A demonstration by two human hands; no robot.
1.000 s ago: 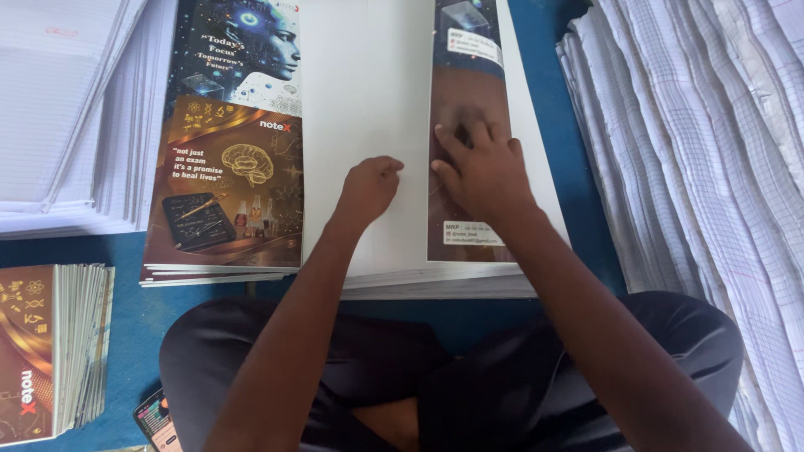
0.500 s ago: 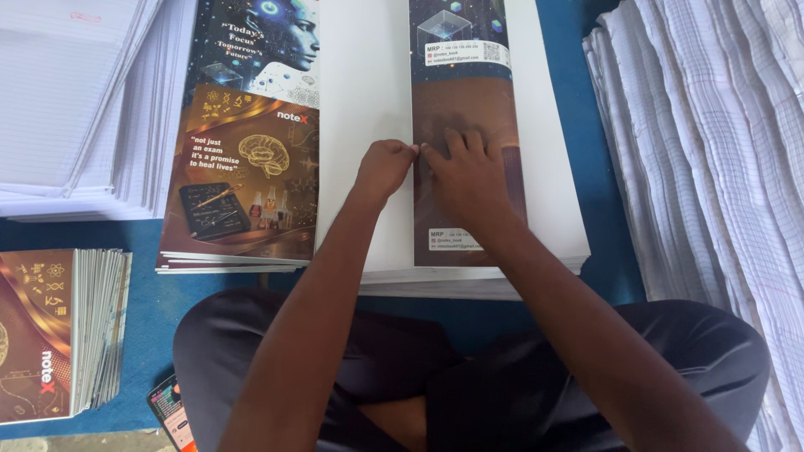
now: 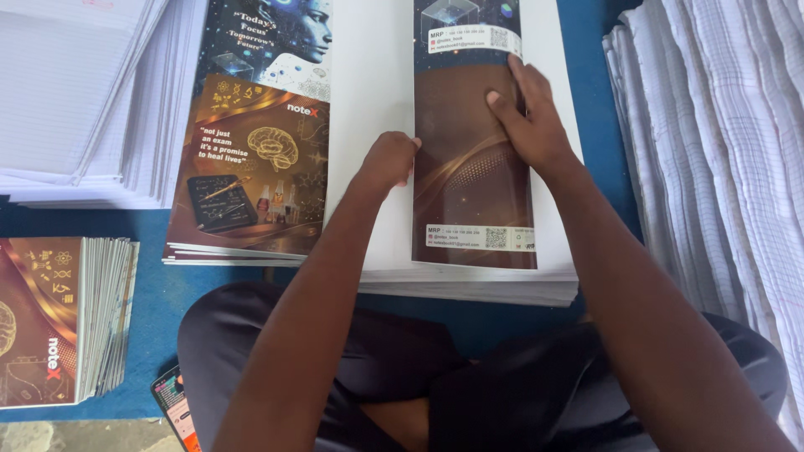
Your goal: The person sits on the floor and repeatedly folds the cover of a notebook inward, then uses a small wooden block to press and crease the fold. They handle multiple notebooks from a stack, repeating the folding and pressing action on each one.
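Cover sheet (image 3: 473, 167): I keep right hand (image 3: 536, 125) pressed flat; left hand (image 3: 387, 161), curled, should crease along the fold edge.

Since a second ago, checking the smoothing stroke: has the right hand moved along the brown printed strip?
Yes. The right hand slid up the brown printed strip, away from its lower label.

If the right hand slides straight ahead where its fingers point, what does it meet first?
The right hand lies flat on the brown cover strip, fingers pointing away from the person. Going on, it would probably first cross the white label band printed across that strip.
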